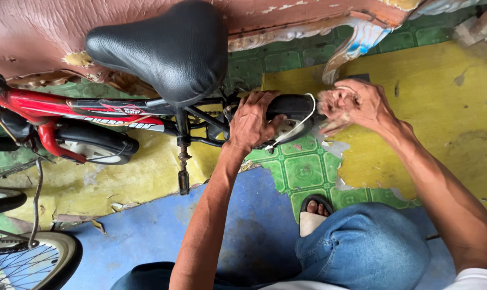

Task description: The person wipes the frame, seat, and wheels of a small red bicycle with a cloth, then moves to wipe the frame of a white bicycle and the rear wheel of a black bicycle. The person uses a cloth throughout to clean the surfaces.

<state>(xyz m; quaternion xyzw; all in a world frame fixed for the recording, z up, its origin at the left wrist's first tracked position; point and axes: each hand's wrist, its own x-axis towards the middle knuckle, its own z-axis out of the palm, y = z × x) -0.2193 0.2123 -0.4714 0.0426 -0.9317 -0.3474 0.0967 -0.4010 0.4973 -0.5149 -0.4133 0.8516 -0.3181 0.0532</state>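
While the small red-framed bicycle (pixel 93 115) is standing close against a worn brown leather-covered seat (pixel 50 32), the person is crouching behind it with both hands at its rear wheel. Their left hand (pixel 251 121) is lying over the black rubber rear tyre (pixel 294 107), its fingers (pixel 265 99) curled and pressed together around the top of the tyre, gripping it. Their right hand (pixel 353 104) is sitting just beside the tyre's far end, blurred, with its fingers (pixel 335 102) bent and bunched close; whether they are pinching anything cannot be told. A thin white curved stay (pixel 302 121) is arching across the tyre between the two hands.

The bicycle's wide black padded saddle (pixel 168 48) is filling the upper middle, above the black seat post and a black pedal (pixel 184 181) hanging below. The rear wheel is resting over a floor of peeling yellow and blue paint (pixel 453 91) with green patterned tiles (pixel 302 172) showing through. The person's blue denim knee (pixel 367 247) and a sandalled foot (pixel 314 212) are showing near the wheel. At the lower left, part of a larger spoked wheel with a cream tyre (pixel 44 263) is standing well apart.
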